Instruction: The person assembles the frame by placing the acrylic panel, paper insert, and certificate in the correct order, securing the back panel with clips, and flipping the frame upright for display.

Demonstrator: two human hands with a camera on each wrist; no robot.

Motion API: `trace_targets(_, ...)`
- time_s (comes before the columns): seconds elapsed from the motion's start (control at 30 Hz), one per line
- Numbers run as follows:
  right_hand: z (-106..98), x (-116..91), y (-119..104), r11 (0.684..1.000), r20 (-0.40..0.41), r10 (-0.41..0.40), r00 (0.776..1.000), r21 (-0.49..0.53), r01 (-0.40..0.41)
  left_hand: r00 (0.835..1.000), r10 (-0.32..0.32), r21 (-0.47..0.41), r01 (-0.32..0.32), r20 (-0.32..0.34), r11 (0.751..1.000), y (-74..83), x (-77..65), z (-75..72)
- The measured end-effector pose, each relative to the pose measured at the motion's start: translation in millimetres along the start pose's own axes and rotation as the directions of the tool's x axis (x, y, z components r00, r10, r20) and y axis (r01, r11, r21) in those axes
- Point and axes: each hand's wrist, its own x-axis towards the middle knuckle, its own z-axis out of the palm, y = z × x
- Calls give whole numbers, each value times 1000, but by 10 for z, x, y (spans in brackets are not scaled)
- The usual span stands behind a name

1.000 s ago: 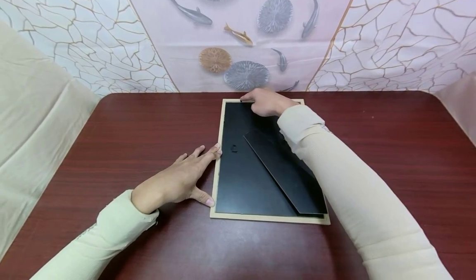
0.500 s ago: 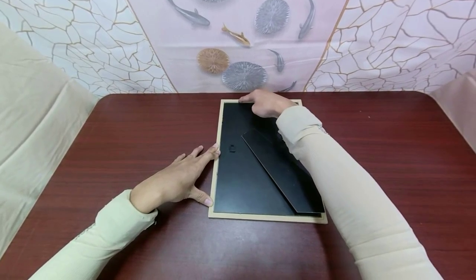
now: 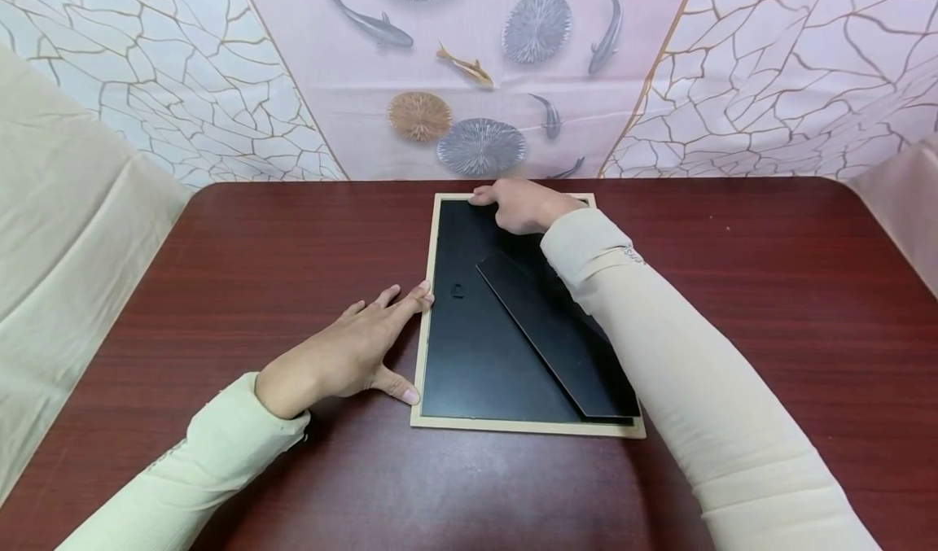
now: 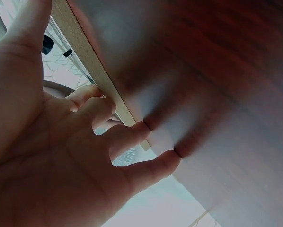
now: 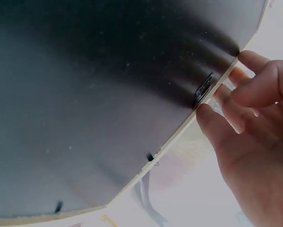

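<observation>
A picture frame (image 3: 457, 356) lies face down, with a thin pale wooden rim, a black backboard and a black easel leg (image 3: 560, 339) slanting across it. My left hand (image 3: 352, 352) is spread beside it, thumb and fingertips touching the left rim, the outer fingers on the tabletop. At the far rim my right hand (image 3: 528, 205) grips the edge, its index finger reaching left. The right wrist view shows those fingers at the rim, some beyond it, around a small black metal tab (image 5: 203, 90). A small hanger loop (image 3: 458, 290) sits on the backboard. My right forearm hides the frame's right side.
The dark red-brown wooden table (image 3: 777, 315) extends on both sides of the frame. Behind it hangs a patterned cloth (image 3: 330, 111) with fish prints, close to the far edge. Pale fabric (image 3: 66, 233) hangs at the left. More small black tabs (image 5: 150, 157) stand along the backboard's edge.
The whole head view has shifted slightly. My right fingers look a little more bent at the far rim; the left hand and the frame stay in place.
</observation>
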Motion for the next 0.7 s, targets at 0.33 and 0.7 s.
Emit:
trace_targets(0.33, 75, -26, -57, 988, 0, -16, 1000, -155, 16, 1000, 7, 11, -7, -4, 1000, -14, -18, 5)
trace_targets(0.7, 234, -151, -329, 978, 4, -158, 988, -135, 157, 1000, 14, 58, -13, -19, 998, 5, -17, 7)
